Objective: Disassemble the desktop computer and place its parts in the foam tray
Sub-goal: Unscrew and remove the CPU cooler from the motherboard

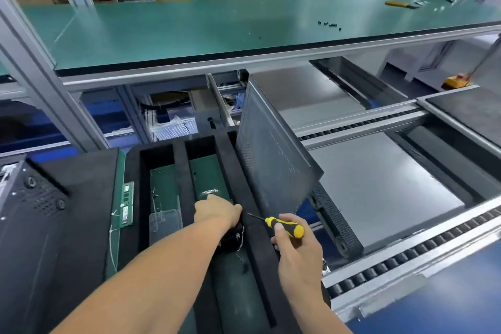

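In the middle of my view sits the black foam tray with long, deep slots, their floors showing green. My left hand reaches down into the second slot from the right, fingers curled over a black, shiny part with thin wires on it; I cannot tell exactly what the part is, since the hand and wrist cover most of it. My right hand hovers over the tray's right wall, gripping a yellow-and-black-handled screwdriver with its thin shaft pointing left toward the other hand.

A small clear plastic box lies in the next slot to the left, with a few small dark screws farther up the same slot. Two green memory sticks with white labels lie end to end in the narrow slot at the tray's left edge. A dark grey metal side panel, perforated along its left edge, stands tilted against the tray's right side. The black desktop computer case lies to the left of the tray, its vented end with round ports facing me.

Right of the tray is a roller conveyor carrying grey flat pallets. Above runs a green-matted shelf with a few loose black screws.
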